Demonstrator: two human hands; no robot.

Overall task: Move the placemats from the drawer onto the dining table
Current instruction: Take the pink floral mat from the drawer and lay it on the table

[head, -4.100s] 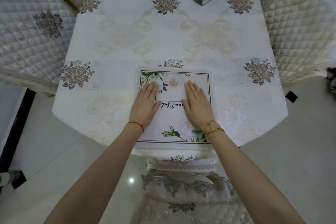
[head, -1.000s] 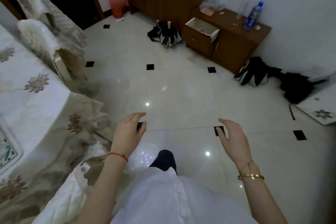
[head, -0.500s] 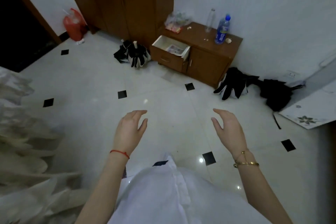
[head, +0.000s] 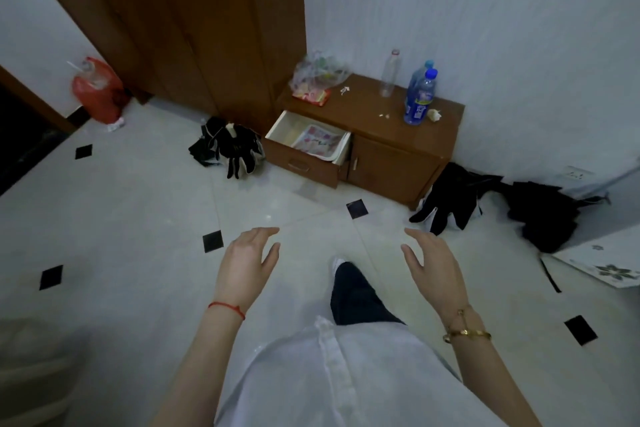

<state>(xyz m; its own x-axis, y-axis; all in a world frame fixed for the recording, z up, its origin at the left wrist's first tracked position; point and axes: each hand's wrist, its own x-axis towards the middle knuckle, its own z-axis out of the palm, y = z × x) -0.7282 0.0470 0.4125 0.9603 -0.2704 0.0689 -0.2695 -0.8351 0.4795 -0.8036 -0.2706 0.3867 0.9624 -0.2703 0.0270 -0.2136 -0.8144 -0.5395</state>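
a low brown cabinet (head: 398, 156) stands on the tiled floor (head: 138, 218), with bottles (head: 419, 97) and a plastic bag (head: 317, 74) on top.

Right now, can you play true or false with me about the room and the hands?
1. The drawer is pulled open. True.
2. A placemat with a flowery print lies in the drawer. True.
3. The left hand holds a placemat. False: it holds nothing, fingers relaxed.
4. The blue bottle lies on the floor. False: it stands upright on the wooden cabinet.
5. The right hand is touching the drawer. False: it hovers over the floor, well short of it.
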